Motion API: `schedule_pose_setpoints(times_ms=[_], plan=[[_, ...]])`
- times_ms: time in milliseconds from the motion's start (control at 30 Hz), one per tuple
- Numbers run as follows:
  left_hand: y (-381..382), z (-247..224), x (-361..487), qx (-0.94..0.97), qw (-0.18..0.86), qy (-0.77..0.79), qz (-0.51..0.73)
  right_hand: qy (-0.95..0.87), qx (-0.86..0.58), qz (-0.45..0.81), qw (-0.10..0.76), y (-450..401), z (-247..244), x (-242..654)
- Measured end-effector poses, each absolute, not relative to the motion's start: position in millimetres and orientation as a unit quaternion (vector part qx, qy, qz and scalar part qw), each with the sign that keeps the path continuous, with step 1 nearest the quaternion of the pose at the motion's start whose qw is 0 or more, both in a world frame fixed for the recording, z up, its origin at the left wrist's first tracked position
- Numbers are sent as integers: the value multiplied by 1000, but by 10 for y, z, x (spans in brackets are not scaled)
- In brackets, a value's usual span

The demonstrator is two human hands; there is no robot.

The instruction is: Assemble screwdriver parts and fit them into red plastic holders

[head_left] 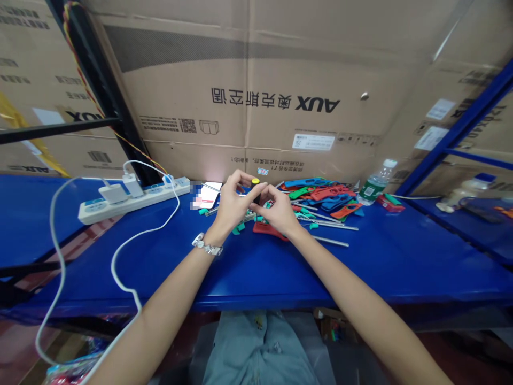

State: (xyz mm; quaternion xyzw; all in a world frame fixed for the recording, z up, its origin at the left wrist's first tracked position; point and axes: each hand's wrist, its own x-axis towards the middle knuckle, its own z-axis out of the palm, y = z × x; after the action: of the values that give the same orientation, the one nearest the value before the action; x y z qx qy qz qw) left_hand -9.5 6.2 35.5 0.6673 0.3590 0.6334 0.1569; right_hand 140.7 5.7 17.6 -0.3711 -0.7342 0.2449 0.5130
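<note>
Over the blue table (248, 272), both hands meet at a small black piece with a round yellow top (255, 182); its exact kind is hidden by the fingers. My left hand (235, 202) pinches it from the left, thumb near the yellow top. From the right, my right hand (277, 211) closes thumb and fingers on the lower black part. Just below the right hand lies a red-orange plastic handle (269, 230). Metal rods (331, 241) and small green plastic pieces (237, 229) are scattered around. A heap of blue, green and orange plastic handles (331, 193) lies behind to the right.
A lit phone (209, 195) lies left of the hands. Further left, a white power strip (132, 200) carries chargers and a loose white cable (116, 256). A water bottle (374, 184) and a small red box (389, 203) stand right. Large cardboard boxes (260, 64) wall the back.
</note>
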Motion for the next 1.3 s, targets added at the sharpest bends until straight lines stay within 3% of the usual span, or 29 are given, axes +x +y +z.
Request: schedule_pose_setpoints(times_ms=[100, 300, 533, 767, 1000, 1200, 1300], plan=[[42, 363, -116, 687, 130, 361, 617, -738, -364, 268, 502, 81, 190, 1420], [31, 383, -125, 741, 188, 314, 563, -775, -294, 379, 412, 85, 314, 1570], [92, 349, -83, 690, 192, 344, 607, -726, -385, 252, 511, 104, 186, 1434], [51, 387, -117, 742, 219, 305, 556, -798, -293, 334, 407, 76, 342, 1541], [81, 351, -50, 680, 189, 351, 615, -740, -375, 245, 501, 93, 208, 1462], [38, 360, -123, 739, 246, 314, 544, -786, -303, 347, 413, 96, 273, 1547], [66, 361, -106, 731, 223, 321, 559, -780, -320, 330, 424, 75, 259, 1532]])
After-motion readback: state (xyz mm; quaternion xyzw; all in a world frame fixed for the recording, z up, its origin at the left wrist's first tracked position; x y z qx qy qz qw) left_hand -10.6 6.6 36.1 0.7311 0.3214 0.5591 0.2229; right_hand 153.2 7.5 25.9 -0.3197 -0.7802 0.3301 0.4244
